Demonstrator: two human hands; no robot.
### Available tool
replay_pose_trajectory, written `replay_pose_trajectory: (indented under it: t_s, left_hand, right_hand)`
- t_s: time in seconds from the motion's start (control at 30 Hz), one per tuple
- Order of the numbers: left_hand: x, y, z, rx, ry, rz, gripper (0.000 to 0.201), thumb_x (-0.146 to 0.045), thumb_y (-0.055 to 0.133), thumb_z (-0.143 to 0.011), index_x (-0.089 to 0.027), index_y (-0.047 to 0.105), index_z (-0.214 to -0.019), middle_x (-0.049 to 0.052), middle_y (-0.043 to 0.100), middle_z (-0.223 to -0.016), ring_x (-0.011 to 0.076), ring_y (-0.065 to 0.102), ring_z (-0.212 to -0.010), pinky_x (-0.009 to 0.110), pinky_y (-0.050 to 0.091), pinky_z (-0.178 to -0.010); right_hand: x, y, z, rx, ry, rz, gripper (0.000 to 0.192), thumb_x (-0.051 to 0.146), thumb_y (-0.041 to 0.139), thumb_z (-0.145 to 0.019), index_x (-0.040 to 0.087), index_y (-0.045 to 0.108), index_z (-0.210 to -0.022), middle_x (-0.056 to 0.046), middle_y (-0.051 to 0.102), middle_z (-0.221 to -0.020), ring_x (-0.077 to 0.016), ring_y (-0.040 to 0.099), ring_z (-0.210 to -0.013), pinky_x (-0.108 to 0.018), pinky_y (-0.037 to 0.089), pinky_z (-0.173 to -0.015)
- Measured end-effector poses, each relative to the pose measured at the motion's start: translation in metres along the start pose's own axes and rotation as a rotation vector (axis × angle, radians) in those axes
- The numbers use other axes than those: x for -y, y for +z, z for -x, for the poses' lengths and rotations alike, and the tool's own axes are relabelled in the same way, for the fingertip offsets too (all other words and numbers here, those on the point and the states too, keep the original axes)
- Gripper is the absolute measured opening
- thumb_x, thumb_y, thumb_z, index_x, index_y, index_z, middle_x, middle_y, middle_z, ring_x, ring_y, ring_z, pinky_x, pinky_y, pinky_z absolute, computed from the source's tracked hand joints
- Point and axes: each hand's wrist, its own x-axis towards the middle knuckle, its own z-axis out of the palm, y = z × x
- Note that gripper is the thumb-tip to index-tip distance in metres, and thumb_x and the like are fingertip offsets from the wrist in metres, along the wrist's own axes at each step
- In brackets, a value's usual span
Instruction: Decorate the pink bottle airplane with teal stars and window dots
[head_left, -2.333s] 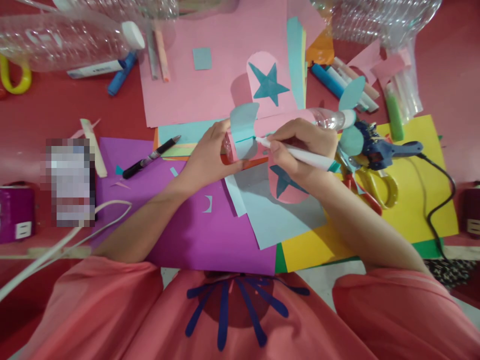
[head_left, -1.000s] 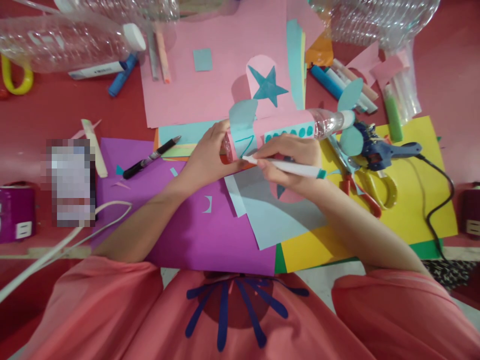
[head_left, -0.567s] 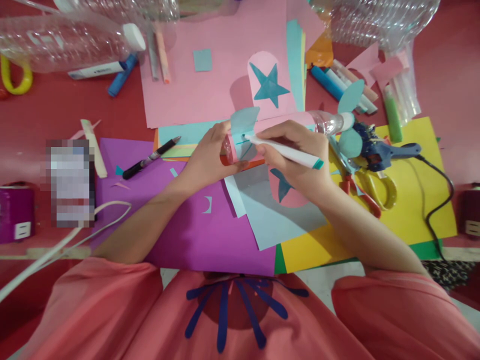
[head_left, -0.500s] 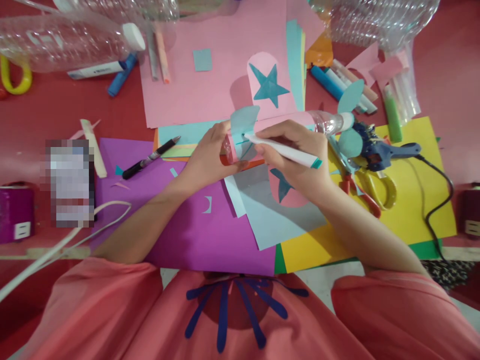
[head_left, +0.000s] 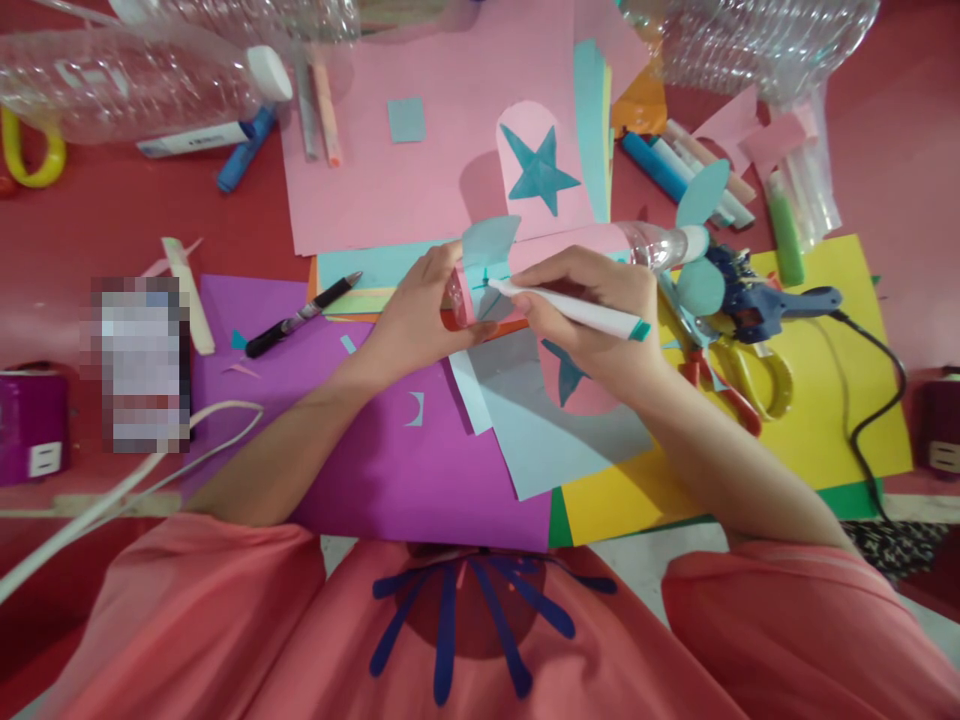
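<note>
Head view: a pink-wrapped bottle lies toward one o'clock from centre. The left hand grasps its nine-o'clock end, seemingly to steady it; the right hand pinches a white marker, tip at the blue paper.

Two hands, one left hand and one right hand, with one white marker and one pink-wrapped bottle in their grasp. I count two blue stars, two pale-teal paper ovals and one small blue square. On the counter, left side: one black pen, one blue marker, one white-and-blue marker. Right side: one green tube and one corded blue tool. One purple sheet and one yellow sheet are spread out. At least two clear bottles lie further off; the heaped markers at right overlap past counting.
</note>
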Motion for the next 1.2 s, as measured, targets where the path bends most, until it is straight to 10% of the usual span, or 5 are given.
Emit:
replay_pose_trajectory:
  t_s: [0.7, 0.93, 1.2]
  left_hand:
    - [0.007, 0.002, -0.001, -0.016, 0.079, -0.030, 0.056, -0.062, 0.071, -0.078, -0.028, 0.046, -0.115, 0.006, 0.057, -0.117, 0.0305, 0.057, -0.115, 0.043, 0.052, -0.091]
    - [0.002, 0.000, 0.000, -0.001, 0.037, 0.019, 0.054, -0.063, 0.068, -0.080, -0.027, 0.044, -0.113, 0.006, 0.057, -0.115, 0.0315, 0.057, -0.115, 0.043, 0.052, -0.089]
    - [-0.007, -0.003, 0.001, 0.021, -0.032, 0.069, 0.054, -0.063, 0.070, -0.078, -0.025, 0.047, -0.107, 0.007, 0.057, -0.112, 0.0333, 0.057, -0.114, 0.043, 0.052, -0.087]
  right_hand:
    - [0.007, -0.005, -0.002, 0.201, -0.087, 0.033, 0.015, 0.022, 0.062, -0.085, 0.018, 0.066, -0.071, 0.002, 0.065, -0.060, -0.0081, 0.055, -0.054, -0.023, 0.043, -0.053]
    - [0.004, -0.005, -0.002, -0.042, -0.009, -0.029, 0.007, 0.028, 0.067, -0.085, 0.022, 0.066, -0.081, 0.002, 0.070, -0.072, -0.0094, 0.059, -0.057, -0.024, 0.047, -0.053]
    - [-0.001, -0.002, -0.002, 0.002, 0.039, 0.012, 0.010, 0.033, 0.067, -0.086, 0.024, 0.067, -0.089, 0.000, 0.072, -0.081, -0.0122, 0.062, -0.064, -0.027, 0.053, -0.058]
